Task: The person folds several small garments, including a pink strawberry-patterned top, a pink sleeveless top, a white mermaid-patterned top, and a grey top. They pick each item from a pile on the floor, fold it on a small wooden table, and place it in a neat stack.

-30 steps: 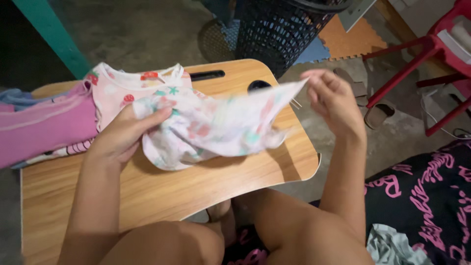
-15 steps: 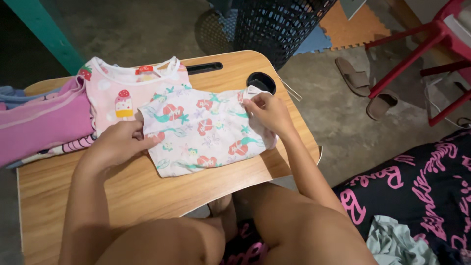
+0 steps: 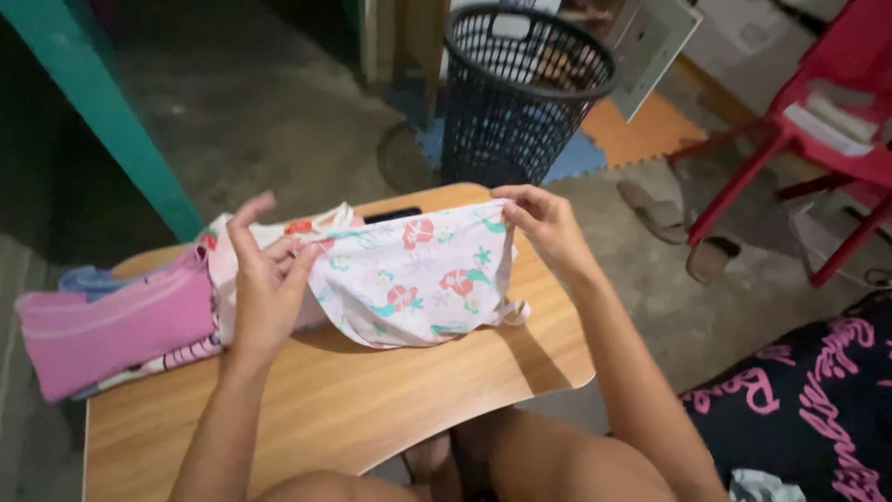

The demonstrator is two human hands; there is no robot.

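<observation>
Garment (image 3: pixel 418 279) stretched between both pinches | left hand (image 3: pixel 265 293) — fingertips nip one top corner | right hand (image 3: pixel 548 223) nips other — cloth hangs flat below fingers, over lap desk (image 3: pixel 372 409)

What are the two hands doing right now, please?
Left hand: pinching the left edge of the white printed garment, outer fingers spread.
Right hand: closed on the garment's upper right edge, holding it above the wooden lap table.

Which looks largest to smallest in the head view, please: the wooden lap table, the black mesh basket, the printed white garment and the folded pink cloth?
1. Wooden lap table, clearly the largest.
2. Printed white garment and black mesh basket look alike; the basket stands farther away, so I would not rank them.
3. Folded pink cloth, the smallest.
</observation>
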